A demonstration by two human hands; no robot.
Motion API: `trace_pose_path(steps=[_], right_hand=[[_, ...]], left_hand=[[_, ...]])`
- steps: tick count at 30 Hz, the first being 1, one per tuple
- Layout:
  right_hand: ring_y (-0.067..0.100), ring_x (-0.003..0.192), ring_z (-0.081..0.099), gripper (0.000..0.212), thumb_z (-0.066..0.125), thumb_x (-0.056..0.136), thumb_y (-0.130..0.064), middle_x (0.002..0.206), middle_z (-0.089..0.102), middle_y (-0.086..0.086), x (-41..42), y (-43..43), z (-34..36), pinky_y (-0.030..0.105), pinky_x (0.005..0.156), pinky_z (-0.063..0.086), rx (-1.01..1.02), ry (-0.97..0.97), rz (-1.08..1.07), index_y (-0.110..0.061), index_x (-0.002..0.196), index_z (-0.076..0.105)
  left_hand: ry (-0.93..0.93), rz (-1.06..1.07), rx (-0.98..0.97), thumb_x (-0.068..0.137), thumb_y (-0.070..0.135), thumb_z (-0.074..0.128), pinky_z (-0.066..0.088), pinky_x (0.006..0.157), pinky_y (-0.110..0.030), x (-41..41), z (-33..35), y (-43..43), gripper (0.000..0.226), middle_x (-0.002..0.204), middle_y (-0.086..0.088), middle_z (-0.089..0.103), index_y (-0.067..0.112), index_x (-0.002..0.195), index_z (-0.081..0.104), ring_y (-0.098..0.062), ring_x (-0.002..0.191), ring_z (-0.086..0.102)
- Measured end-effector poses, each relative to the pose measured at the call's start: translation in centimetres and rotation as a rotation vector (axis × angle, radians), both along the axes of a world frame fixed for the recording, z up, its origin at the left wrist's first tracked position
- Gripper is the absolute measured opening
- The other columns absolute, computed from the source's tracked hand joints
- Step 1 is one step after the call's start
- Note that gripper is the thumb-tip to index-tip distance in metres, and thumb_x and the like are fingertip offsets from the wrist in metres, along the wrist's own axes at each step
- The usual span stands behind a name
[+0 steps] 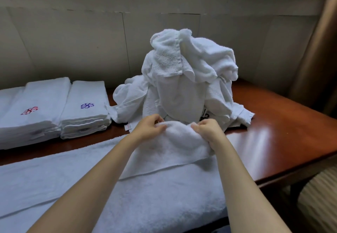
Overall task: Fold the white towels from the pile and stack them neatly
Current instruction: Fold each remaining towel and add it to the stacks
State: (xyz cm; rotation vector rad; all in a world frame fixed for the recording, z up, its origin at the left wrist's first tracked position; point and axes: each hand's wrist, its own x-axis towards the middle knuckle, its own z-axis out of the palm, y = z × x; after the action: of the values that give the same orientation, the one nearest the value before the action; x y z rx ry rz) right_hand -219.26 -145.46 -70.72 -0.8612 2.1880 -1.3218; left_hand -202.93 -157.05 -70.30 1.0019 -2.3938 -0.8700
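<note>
On glossy wood table point(284, 123), both hands point(150, 127) point(207, 132) pinching fluffy terry towel point(173, 141), lumpy pile point(184, 79) behind, flat stacks point(54, 108) left.

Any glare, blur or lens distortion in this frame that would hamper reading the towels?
Head view: window light glares off the wooden table at right; wide-angle bending curves the wall panels and window sill; white terry on the towel being folded washes out, detail soft; both stacks' embroidered marks remain legible.

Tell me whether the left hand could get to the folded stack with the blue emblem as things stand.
Probably yes. The left hand grips the towel now, but only bare table lies between it and the blue-emblem stack.
</note>
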Motion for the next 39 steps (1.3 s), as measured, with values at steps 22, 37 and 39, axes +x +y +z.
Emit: trace_pose_path(steps=[22, 37, 39], right_hand=[[0.036, 0.117, 0.040, 0.033, 0.052, 0.088, -0.003, 0.128, 0.043, 0.019, 1.2, 0.6, -0.4, 0.039, 0.091, 0.040, 0.481, 0.535, -0.303, -0.010, 0.120, 0.045], [0.026, 0.121, 0.044, 0.033, 0.031, 0.099, -0.026, 0.130, 0.052, 0.008, 11.9, -2.4, -4.3, 0.037, 0.105, 0.030, 0.280, 1.149, 0.457, -0.015, 0.123, 0.052], [0.028, 0.117, 0.050, 0.031, 0.039, 0.098, -0.025, 0.123, 0.058, 0.007, 15.5, -0.8, -3.9, 0.035, 0.101, 0.035, 0.036, 1.174, 0.639, -0.014, 0.118, 0.059]], left_hand=[[-0.559, -0.031, -0.248, 0.094, 0.065, 0.018, -0.003, 0.119, -0.044, 3.4, -5.0, 2.2, 0.076, 0.161, -0.001, -0.008, 0.022, 0.154, -0.003, -0.014, 0.148, -0.006], [-0.620, 0.189, -0.227, 0.098, 0.057, 0.021, -0.002, 0.118, -0.036, 24.4, -4.7, 4.6, 0.063, 0.161, 0.005, -0.005, 0.030, 0.153, 0.005, -0.011, 0.148, -0.004], [-0.547, 0.201, -0.272, 0.098, 0.056, 0.025, 0.001, 0.118, -0.033, 27.1, -4.6, 6.1, 0.060, 0.161, 0.006, 0.006, 0.032, 0.152, 0.015, -0.009, 0.147, 0.005]])
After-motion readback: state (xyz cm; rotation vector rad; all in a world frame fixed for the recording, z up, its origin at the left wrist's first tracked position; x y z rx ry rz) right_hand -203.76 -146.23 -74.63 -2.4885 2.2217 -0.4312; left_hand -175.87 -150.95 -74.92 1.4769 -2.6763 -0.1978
